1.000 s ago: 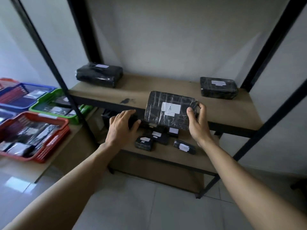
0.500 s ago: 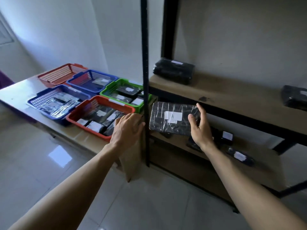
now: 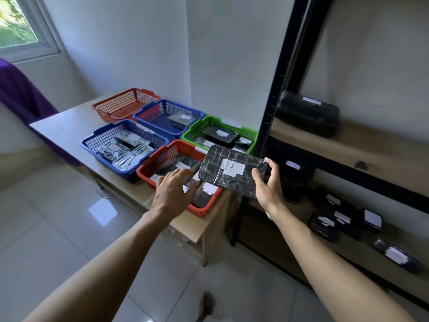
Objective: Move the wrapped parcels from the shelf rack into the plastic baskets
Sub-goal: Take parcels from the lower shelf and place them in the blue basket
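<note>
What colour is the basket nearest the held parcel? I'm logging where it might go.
Red, seen in the head view, below the parcel gripped by the right hand.

Flat black wrapped parcel (image 3: 233, 174) with white "A" label, tilted, over the near red basket (image 3: 162, 159) of parcels

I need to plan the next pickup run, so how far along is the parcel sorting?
Done: four baskets, such as the green basket, already hold parcels; the far red basket looks empty. In hand: the right hand carries the parcel marked A above the near red basket. Left: a large parcel and several small ones remain on the shelf rack.
</note>
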Demonstrator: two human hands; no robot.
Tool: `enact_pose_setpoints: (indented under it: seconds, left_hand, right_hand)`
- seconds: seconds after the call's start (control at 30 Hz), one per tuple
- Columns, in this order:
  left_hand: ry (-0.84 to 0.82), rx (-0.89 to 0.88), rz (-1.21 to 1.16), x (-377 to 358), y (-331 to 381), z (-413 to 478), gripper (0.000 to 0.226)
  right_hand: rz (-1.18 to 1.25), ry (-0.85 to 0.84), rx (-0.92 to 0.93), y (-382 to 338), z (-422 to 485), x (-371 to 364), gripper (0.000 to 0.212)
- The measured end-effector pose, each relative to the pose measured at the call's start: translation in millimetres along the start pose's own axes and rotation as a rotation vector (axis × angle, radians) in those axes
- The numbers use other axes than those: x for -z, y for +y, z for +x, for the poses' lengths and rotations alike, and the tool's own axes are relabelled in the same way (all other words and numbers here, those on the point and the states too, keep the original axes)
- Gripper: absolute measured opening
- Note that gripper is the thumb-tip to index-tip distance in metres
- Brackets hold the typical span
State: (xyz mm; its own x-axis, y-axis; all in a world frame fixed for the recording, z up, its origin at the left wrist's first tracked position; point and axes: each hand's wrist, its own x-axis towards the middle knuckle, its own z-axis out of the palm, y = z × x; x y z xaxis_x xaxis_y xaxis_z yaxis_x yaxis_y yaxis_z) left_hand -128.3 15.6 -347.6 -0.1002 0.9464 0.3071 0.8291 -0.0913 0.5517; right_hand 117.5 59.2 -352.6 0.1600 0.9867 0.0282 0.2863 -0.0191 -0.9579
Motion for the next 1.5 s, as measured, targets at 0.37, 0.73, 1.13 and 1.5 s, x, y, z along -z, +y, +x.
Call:
enact_pose_setpoints:
  seconds: [0.37,0.73,1.13,1.5]
  left_hand:
    - [-0.068,0.041,0.07,25,-94,141,0.032]
    - [-0.078,0.101,0.076,36,-190,258,0.038]
    - [-0.244,0.055,-0.017,14,-314,414,0.036]
    - [-0.474,0.044,-0.015,-19,-385,499,0.041]
  right_hand:
    - [-0.013,-0.001,-0.017,-32,118,-127,0.043]
    - [-0.15,0.01,-0.032,-65,238,-235,0.046]
    - [-0.352,0.044,-0.162,-76,346,-393,0.045]
    - [-0.563,-0.078,-0.477,-21,397,-471,0.053]
